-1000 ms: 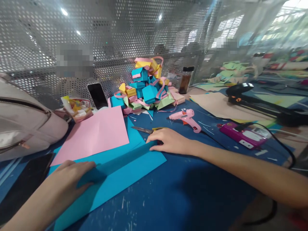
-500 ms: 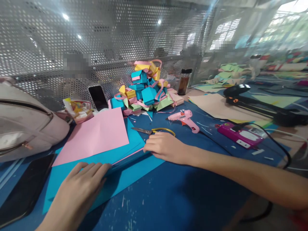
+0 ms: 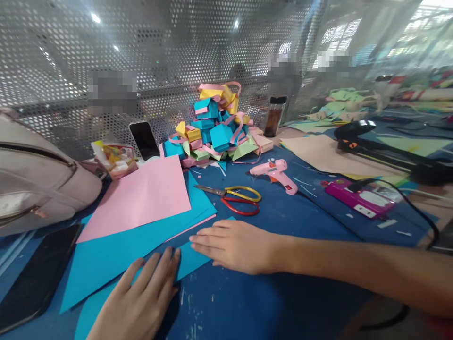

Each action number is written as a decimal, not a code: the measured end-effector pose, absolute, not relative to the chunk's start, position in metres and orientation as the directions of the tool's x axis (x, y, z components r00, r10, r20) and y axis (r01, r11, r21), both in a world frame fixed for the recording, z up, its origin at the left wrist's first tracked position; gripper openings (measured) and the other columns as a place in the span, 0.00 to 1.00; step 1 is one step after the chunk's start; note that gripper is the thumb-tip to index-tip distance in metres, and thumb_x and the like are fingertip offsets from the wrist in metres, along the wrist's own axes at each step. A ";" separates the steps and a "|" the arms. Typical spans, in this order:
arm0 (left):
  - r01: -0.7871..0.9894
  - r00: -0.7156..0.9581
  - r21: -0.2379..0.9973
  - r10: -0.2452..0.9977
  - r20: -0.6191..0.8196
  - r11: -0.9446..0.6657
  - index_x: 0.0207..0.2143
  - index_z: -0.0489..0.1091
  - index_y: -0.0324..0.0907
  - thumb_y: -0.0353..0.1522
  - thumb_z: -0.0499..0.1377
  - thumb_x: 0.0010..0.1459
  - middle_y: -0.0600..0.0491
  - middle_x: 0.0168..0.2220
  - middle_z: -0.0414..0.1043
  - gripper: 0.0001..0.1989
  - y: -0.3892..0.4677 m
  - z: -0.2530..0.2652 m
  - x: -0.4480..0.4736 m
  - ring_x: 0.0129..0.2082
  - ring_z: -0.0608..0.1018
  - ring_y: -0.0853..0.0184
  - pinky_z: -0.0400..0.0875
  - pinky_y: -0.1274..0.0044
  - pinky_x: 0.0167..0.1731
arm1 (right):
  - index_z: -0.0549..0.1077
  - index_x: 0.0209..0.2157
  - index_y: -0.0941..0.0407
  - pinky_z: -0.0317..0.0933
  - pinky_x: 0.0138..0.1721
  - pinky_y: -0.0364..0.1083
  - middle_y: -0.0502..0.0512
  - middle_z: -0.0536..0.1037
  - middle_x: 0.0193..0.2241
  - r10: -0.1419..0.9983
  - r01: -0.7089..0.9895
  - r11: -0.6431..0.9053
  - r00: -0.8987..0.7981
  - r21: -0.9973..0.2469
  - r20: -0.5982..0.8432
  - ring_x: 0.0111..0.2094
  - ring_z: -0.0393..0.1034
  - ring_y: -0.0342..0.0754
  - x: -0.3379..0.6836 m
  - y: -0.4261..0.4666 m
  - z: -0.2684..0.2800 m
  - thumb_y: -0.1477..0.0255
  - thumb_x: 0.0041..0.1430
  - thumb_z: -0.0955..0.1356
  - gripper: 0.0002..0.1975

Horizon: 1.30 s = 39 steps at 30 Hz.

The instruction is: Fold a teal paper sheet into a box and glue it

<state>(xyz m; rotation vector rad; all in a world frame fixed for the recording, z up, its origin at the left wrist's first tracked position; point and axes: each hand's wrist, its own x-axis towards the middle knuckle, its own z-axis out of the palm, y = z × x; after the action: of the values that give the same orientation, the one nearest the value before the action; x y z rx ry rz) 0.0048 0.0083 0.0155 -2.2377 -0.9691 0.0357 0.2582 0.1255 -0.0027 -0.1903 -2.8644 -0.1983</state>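
Note:
My left hand lies with its fingers stretched over a blue paper sheet close to the front of the table. Flat on the right part of the same sheet is my right hand, its fingers extended side by side. Both hands press down from above and grip nothing; they hide much of the sheet. Just beyond them, more blue paper lies under a pink paper sheet, with a thin pink edge showing. Scissors with yellow and red handles rest beyond my right hand.
A pink glue gun, a purple power strip and a black stapler-like tool lie to the right. Behind stand a pile of folded paper boxes and a jar. Left are a bag and a dark phone.
Both hands have moved nearer to me, from the sheet's far edge to lying flat on it. The blue sheet has shifted toward me too. The scissors' red handle has come into view.

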 end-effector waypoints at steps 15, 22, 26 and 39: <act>0.586 0.808 -0.479 0.520 0.278 -0.654 0.50 0.72 0.34 0.25 0.43 0.65 0.45 0.50 0.77 0.21 0.009 0.017 0.002 0.47 0.81 0.61 0.77 0.75 0.40 | 0.71 0.55 0.57 0.64 0.55 0.49 0.57 0.72 0.57 0.062 0.074 0.997 -0.919 0.015 0.388 0.58 0.66 0.47 0.260 0.123 0.003 0.75 0.71 0.59 0.16; 0.673 0.736 -0.292 0.576 0.356 -0.680 0.58 0.65 0.32 0.23 0.41 0.66 0.48 0.58 0.70 0.22 0.007 0.012 -0.004 0.58 0.71 0.63 0.64 0.74 0.58 | 0.76 0.47 0.58 0.69 0.43 0.46 0.53 0.81 0.45 0.091 0.134 0.991 -0.800 0.028 0.593 0.46 0.75 0.45 0.257 0.124 0.001 0.76 0.70 0.60 0.14; 0.666 0.742 -0.292 0.565 0.362 -0.687 0.57 0.66 0.34 0.24 0.42 0.68 0.50 0.58 0.71 0.21 0.008 0.031 -0.003 0.60 0.69 0.68 0.50 0.76 0.65 | 0.76 0.45 0.59 0.66 0.38 0.44 0.52 0.83 0.38 0.129 0.142 0.989 -0.759 -0.031 0.638 0.39 0.76 0.43 0.260 0.123 0.007 0.76 0.71 0.59 0.14; 0.706 0.689 -0.237 0.572 0.445 -0.667 0.54 0.69 0.38 0.27 0.42 0.70 0.50 0.49 0.78 0.19 0.004 0.036 0.004 0.48 0.79 0.67 0.67 0.74 0.54 | 0.75 0.44 0.61 0.60 0.29 0.43 0.49 0.79 0.25 0.096 0.149 0.988 -0.767 0.031 0.635 0.28 0.73 0.41 0.263 0.116 0.013 0.76 0.69 0.62 0.11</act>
<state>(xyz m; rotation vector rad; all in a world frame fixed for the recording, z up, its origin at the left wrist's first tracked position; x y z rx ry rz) 0.0042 0.0043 0.0361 -2.5093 -0.9964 -0.4718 0.2631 0.1156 0.0133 -0.1698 -2.4497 -0.1038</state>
